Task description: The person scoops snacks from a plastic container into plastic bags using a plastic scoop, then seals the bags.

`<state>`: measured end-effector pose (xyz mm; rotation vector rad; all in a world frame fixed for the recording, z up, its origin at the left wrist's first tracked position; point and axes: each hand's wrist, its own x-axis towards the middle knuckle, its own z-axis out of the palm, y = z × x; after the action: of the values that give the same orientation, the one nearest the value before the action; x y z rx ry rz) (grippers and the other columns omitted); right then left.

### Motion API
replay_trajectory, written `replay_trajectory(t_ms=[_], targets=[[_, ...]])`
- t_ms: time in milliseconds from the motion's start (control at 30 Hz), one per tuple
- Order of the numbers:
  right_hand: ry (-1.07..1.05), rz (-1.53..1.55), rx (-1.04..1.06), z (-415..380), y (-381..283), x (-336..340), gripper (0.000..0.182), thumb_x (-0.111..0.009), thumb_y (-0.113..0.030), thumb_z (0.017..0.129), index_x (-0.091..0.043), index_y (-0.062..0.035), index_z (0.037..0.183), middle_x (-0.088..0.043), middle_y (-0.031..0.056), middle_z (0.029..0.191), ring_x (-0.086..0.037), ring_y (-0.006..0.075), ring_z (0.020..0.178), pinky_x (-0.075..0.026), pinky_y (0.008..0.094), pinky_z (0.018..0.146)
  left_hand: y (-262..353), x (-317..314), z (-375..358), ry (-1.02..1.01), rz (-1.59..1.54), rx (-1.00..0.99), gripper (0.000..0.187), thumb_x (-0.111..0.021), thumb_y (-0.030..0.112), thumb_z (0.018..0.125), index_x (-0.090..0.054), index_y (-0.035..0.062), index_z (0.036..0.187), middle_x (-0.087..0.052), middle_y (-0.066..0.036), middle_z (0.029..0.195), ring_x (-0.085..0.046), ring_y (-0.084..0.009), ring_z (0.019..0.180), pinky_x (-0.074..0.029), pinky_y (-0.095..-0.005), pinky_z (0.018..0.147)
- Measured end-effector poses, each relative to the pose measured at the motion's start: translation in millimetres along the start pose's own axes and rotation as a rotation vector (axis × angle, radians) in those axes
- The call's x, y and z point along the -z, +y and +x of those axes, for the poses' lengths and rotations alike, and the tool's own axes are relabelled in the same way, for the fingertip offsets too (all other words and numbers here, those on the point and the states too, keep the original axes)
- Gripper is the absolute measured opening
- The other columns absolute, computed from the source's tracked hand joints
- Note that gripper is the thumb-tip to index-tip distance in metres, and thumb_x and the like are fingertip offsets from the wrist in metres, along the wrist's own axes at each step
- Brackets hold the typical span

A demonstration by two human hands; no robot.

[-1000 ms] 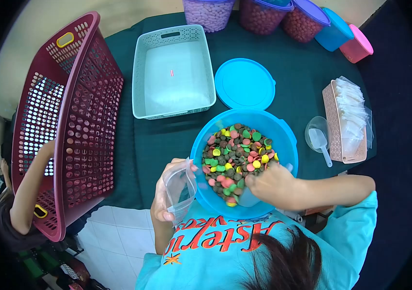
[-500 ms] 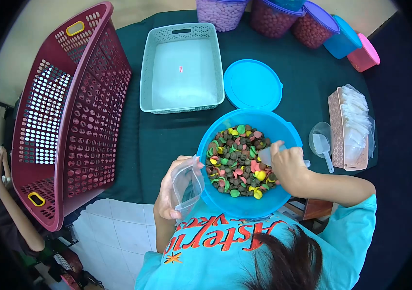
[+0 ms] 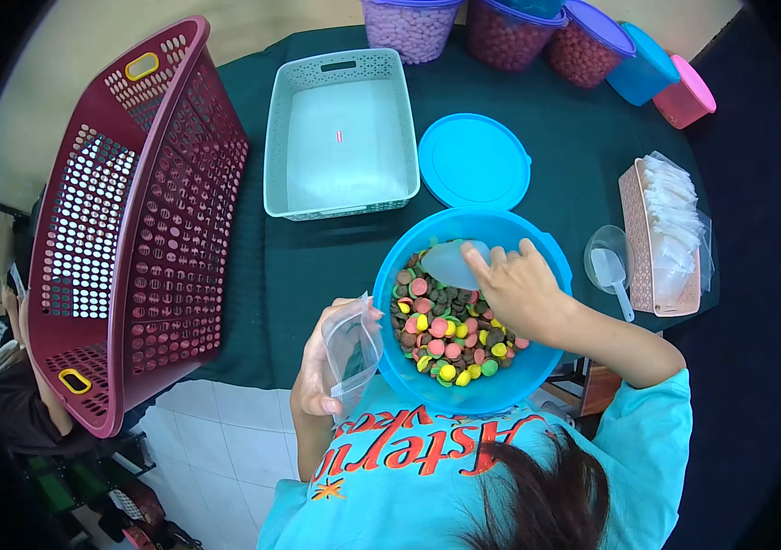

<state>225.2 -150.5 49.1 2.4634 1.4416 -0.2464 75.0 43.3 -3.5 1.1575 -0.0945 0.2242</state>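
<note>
My left hand [image 3: 319, 371] is closed around the side of a clear plastic bag [image 3: 354, 344], whose mouth is spread apart beside the bowl rim. Over the blue bowl [image 3: 491, 403], my right hand [image 3: 519, 289] grips a translucent white scoop [image 3: 450, 266]. The scoop lies across the upper left of the candies, touching or just over them. Round flat candies [image 3: 450, 344] in brown, pink, yellow and green fill the bowl's bottom. What the scoop carries, if anything, is hidden.
A round blue lid [image 3: 475, 162] and a pale green basket [image 3: 409, 137] lie beyond the bowl. At right stand a small cup with a scoop [image 3: 609, 266] and a pink basket of bags [image 3: 635, 238]. Lidded tubs [image 3: 583, 46] line the back; a maroon laundry basket [image 3: 170, 229] stands left, another person's arm [image 3: 53, 403] behind it.
My right hand has swept the scoop up and left through the candies, turning more pink and yellow pieces to the surface. My left hand keeps the bag in nearly the same place.
</note>
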Motion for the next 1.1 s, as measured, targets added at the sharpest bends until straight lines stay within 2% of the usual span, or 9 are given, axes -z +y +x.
replay_trajectory(t_ms=[100, 233, 300, 400, 767, 833, 900, 1000, 1100], targets=[[0.247, -0.119, -0.082, 2.5, -3.4, -25.5, 0.049, -0.051, -0.009, 0.071, -0.037, -0.0011, 0.117, -0.056, 0.0101, 0.071, -0.056, 0.0217, 0.062, -0.036, 0.0351, 0.065, 1.8, 0.4, -3.2, -0.012, 0.001, 0.007, 0.102, -0.066, 0.058, 0.045, -0.037, -0.0037, 0.120, -0.039, -0.016, 0.110, -0.041, -0.0252, 0.103, -0.032, -0.0375, 0.088], [0.222, 0.009, -0.153, -3.4, -4.7, -24.3, 0.049, -0.050, -0.009, 0.071, -0.036, 0.0051, 0.115, -0.057, 0.0132, 0.067, -0.058, 0.0245, 0.059, -0.041, 0.0374, 0.059, 2.1, -3.9, -6.7, -0.042, 0.007, -0.006, 0.102, -0.066, 0.058, 0.045, -0.036, -0.0036, 0.120, -0.039, -0.016, 0.110, -0.040, -0.0256, 0.104, -0.032, -0.0382, 0.088], [-0.090, 0.404, -0.215, -4.7, -3.6, -12.0, 0.050, -0.049, -0.012, 0.071, -0.034, 0.0130, 0.111, -0.058, 0.0174, 0.063, -0.059, 0.0287, 0.057, -0.045, 0.0406, 0.053, 0.8, -6.9, -7.2, -0.068, 0.037, -0.045, 0.102, -0.066, 0.058, 0.045, -0.036, -0.0035, 0.120, -0.039, -0.016, 0.109, -0.040, -0.0254, 0.104, -0.032, -0.0377, 0.088], [-0.140, 0.477, -0.122, -9.2, -5.2, -14.2, 0.050, -0.047, -0.014, 0.072, -0.033, 0.0172, 0.108, -0.057, 0.0206, 0.060, -0.059, 0.0321, 0.056, -0.047, 0.0422, 0.050, 0.3, -8.4, -9.8, -0.078, 0.046, -0.021, 0.101, -0.066, 0.057, 0.046, -0.036, -0.0033, 0.120, -0.039, -0.015, 0.108, -0.039, -0.0254, 0.105, -0.033, -0.0379, 0.087], [-0.355, 0.631, 0.031, -28.6, -5.5, -4.4, 0.042, -0.042, -0.022, 0.077, -0.037, 0.0118, 0.102, -0.059, 0.0197, 0.068, -0.059, 0.0334, 0.062, -0.046, 0.0415, 0.057, 0.5, -23.0, -27.7, 0.025, 0.016, -0.027, 0.101, -0.067, 0.055, 0.046, -0.034, -0.0033, 0.122, -0.038, -0.015, 0.110, -0.039, -0.0257, 0.107, -0.032, -0.0381, 0.089], [-0.561, 0.776, 0.028, -22.0, 0.3, 2.2, 0.046, -0.043, -0.024, 0.076, -0.035, 0.0100, 0.107, -0.060, 0.0173, 0.070, -0.059, 0.0315, 0.064, -0.046, 0.0403, 0.060, 6.5, -26.3, -30.3, 0.032, 0.039, -0.023, 0.101, -0.069, 0.053, 0.046, -0.033, -0.0034, 0.122, -0.038, -0.015, 0.112, -0.038, -0.0261, 0.108, -0.031, -0.0386, 0.090], [-0.569, 0.799, 0.029, -19.7, 1.5, 3.7, 0.044, -0.043, -0.025, 0.075, -0.044, 0.0088, 0.103, -0.060, 0.0164, 0.072, -0.059, 0.0295, 0.069, -0.045, 0.0400, 0.063, 10.6, -29.0, -32.0, 0.035, 0.153, -0.011, 0.100, -0.071, 0.048, 0.046, -0.033, -0.0035, 0.122, -0.037, -0.015, 0.114, -0.038, -0.0271, 0.109, -0.030, -0.0395, 0.091], [-0.596, 0.889, 0.198, -15.3, 2.8, -6.2, 0.038, -0.040, -0.026, 0.073, -0.060, 0.0058, 0.079, -0.059, 0.0200, 0.075, -0.059, 0.0291, 0.074, -0.045, 0.0410, 0.065, 19.9, -32.9, -36.2, 0.052, 0.212, 0.024, 0.099, -0.072, 0.045, 0.045, -0.033, -0.0028, 0.123, -0.036, -0.015, 0.116, -0.038, -0.0272, 0.109, -0.030, -0.0385, 0.092], [-0.613, 0.779, 0.181, -5.5, 8.5, -15.4, 0.037, -0.040, -0.026, 0.073, -0.060, 0.0032, 0.079, -0.059, 0.0186, 0.074, -0.058, 0.0295, 0.070, -0.045, 0.0412, 0.065, 27.4, -40.6, -44.1, 0.154, 0.251, 0.059, 0.099, -0.074, 0.042, 0.042, -0.035, -0.0015, 0.122, -0.035, -0.014, 0.115, -0.038, -0.0268, 0.108, -0.030, -0.0375, 0.091]])
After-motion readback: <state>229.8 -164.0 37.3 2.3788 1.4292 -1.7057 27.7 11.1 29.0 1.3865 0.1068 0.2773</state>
